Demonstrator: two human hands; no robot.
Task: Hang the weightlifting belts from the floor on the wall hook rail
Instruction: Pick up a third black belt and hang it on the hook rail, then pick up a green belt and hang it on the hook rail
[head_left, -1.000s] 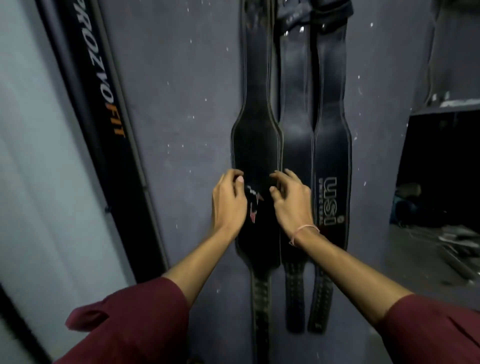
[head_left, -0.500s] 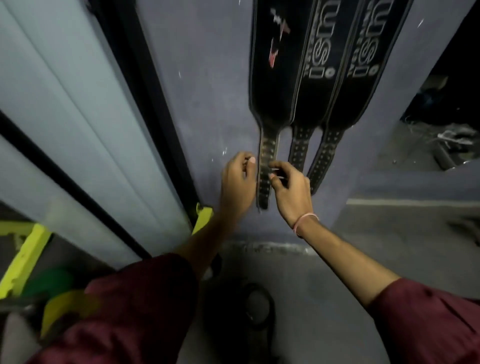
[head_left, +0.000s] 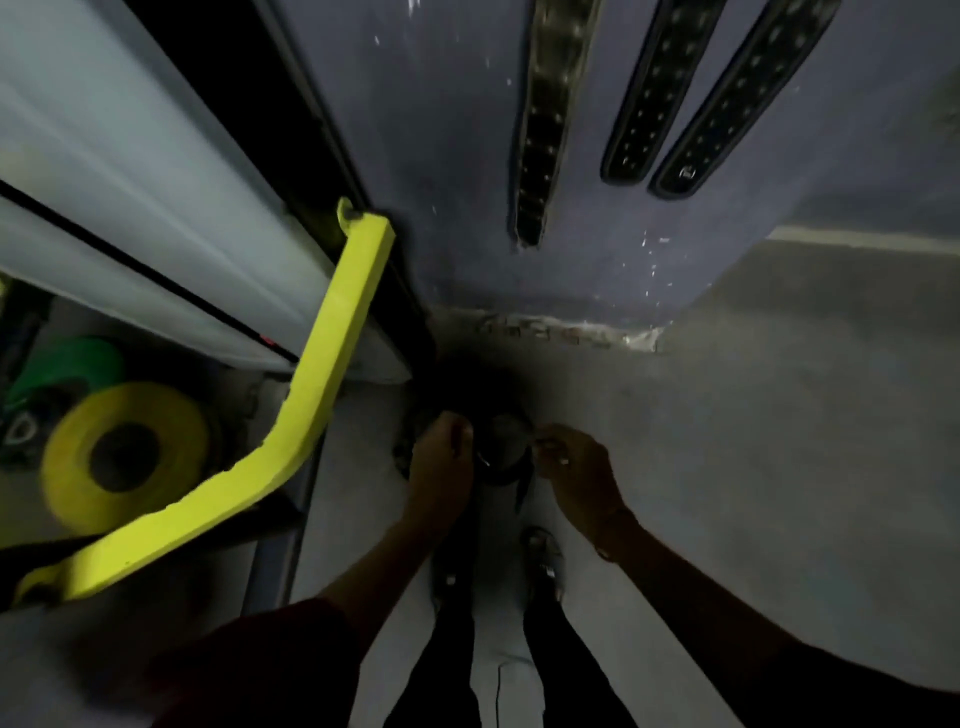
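Left hand (head_left: 441, 462) and right hand (head_left: 577, 470) low, close together, fingers curled

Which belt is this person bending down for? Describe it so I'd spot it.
Start at the blue-grey wall where three strap ends hang. Below, on the floor at its foot, lies a dark coiled belt between the left hand and right hand. Unlike the others, it is curled up, not hanging.
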